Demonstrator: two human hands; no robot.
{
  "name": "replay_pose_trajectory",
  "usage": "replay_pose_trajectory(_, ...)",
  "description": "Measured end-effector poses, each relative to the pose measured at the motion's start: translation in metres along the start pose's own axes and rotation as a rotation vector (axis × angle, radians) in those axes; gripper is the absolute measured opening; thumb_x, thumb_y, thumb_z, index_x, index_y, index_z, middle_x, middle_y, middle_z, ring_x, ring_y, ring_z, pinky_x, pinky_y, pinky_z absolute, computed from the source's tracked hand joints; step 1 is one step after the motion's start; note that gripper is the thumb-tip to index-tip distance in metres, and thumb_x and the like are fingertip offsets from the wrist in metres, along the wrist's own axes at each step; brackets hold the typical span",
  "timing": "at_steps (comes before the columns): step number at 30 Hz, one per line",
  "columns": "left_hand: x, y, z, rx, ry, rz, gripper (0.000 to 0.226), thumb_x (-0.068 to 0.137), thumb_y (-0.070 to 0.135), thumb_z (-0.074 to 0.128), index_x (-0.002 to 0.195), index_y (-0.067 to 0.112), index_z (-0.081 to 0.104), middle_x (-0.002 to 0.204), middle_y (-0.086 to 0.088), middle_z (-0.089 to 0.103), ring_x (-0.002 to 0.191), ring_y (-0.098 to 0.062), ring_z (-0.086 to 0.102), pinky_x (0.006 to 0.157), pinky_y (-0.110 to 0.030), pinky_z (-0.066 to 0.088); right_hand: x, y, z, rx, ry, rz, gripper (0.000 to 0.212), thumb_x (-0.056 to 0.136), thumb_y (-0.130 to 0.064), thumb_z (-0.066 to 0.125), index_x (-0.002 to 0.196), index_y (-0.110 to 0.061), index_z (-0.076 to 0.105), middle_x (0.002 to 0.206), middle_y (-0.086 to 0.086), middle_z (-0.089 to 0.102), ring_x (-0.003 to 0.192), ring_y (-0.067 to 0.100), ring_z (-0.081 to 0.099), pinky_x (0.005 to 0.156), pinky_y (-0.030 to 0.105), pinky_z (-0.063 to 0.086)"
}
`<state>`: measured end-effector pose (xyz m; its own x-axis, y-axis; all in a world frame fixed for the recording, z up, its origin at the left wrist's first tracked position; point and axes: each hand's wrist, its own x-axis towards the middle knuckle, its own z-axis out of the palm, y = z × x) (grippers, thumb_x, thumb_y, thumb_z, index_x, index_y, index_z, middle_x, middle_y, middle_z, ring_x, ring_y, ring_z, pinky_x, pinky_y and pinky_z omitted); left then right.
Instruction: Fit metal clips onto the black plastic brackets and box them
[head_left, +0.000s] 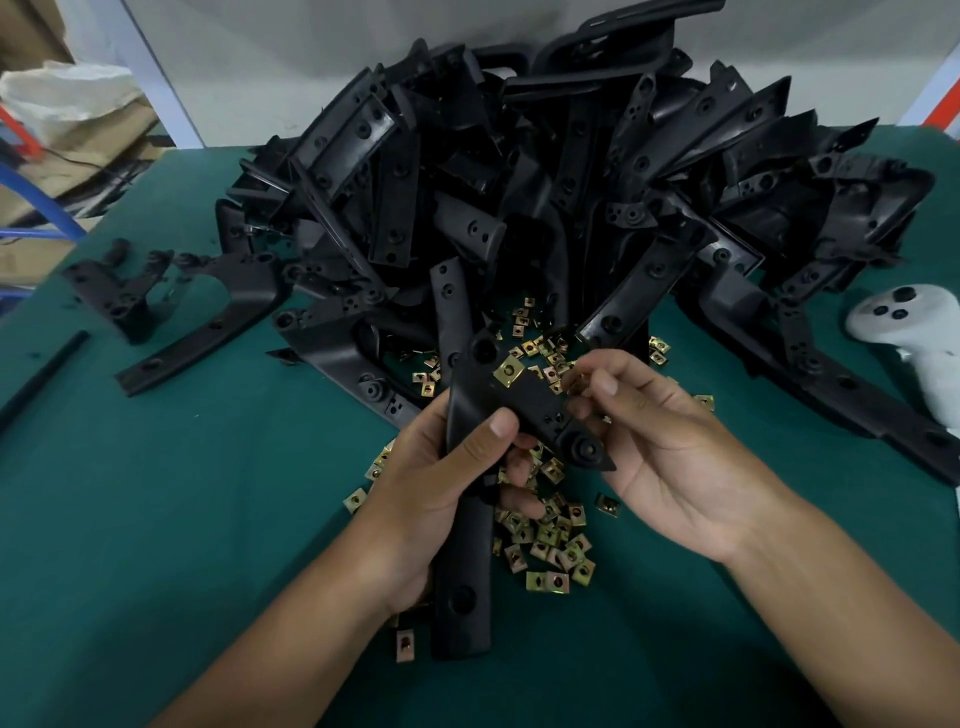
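The left hand (447, 483) holds a black plastic bracket (470, 519) in front of the person, thumb curled over its upper face and fingers wrapped beneath, so this grip is clamped round the part. The bracket's long leg runs down toward the near edge of the green worktop (156, 519), and its angled arm points right. One brass-coloured metal clip (508, 370) already sits on the upper edge of that arm. The right hand (660, 452) lies just beside the arm's outer end, palm up, with thumb and forefinger brought together near a small brass piece; whether they actually pinch a clip is too blurred to tell.

Loose clips (550, 540) lie scattered on the worktop under and behind the hands, and a big heap of brackets (545, 182) rises beyond them. A white handheld controller (914, 338) rests at the right, and a few separate brackets lie at the left. No box shows in view.

The step in hand appears to be seating a second clip. To do it well, the left hand should keep the bracket steady and turn the free mounting tab toward the right hand. The clip's open mouth should meet the tab edge squarely, then slide on until its hole lines up with the bracket's hole. A skewed start would likely jam or spring off.
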<state>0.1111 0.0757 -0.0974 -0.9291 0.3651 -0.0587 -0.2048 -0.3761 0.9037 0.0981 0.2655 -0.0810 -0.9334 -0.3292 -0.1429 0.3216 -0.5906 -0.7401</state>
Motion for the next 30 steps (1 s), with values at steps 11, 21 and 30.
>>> replay_pose_trajectory(11, -0.0015, 0.0017, 0.0027, -0.011, -0.009, -0.010, 0.024, 0.089, 0.031, 0.067, 0.106, 0.014, 0.068, 0.080, 0.004, 0.064, 0.068, -0.009, 0.060, 0.060, -0.026, 0.057, -0.0034, -0.0021, 0.0013, -0.097, 0.015, -0.052, 0.025, 0.080, -0.001, 0.064, 0.100, -0.014, 0.071, 0.100, 0.007, 0.077, 0.087, 0.016, 0.074, 0.067, 0.023, 0.058)
replay_pose_trajectory(21, -0.0004, -0.0012, -0.0001, -0.036, -0.025, 0.001, 0.011, 0.094, 0.027, 0.066, 0.101, 0.021, 0.072, 0.081, 0.003, 0.064, 0.068, -0.009, 0.061, 0.060, -0.025, 0.057, -0.0013, -0.0028, 0.0008, -0.105, 0.027, -0.102, 0.045, 0.056, -0.017, 0.095, 0.095, -0.020, 0.074, 0.090, 0.001, 0.074, 0.077, 0.013, 0.070, 0.063, 0.023, 0.053)
replay_pose_trajectory(30, 0.0002, -0.0008, 0.0000, 0.001, -0.017, 0.021, 0.010, 0.093, 0.029, 0.069, 0.099, 0.022, 0.073, 0.079, 0.005, 0.063, 0.067, -0.008, 0.060, 0.059, -0.025, 0.057, -0.0029, -0.0042, 0.0013, -0.215, 0.025, -0.140, 0.037, 0.059, -0.022, 0.093, 0.092, -0.023, 0.076, 0.088, 0.002, 0.076, 0.074, 0.011, 0.072, 0.056, 0.020, 0.054)
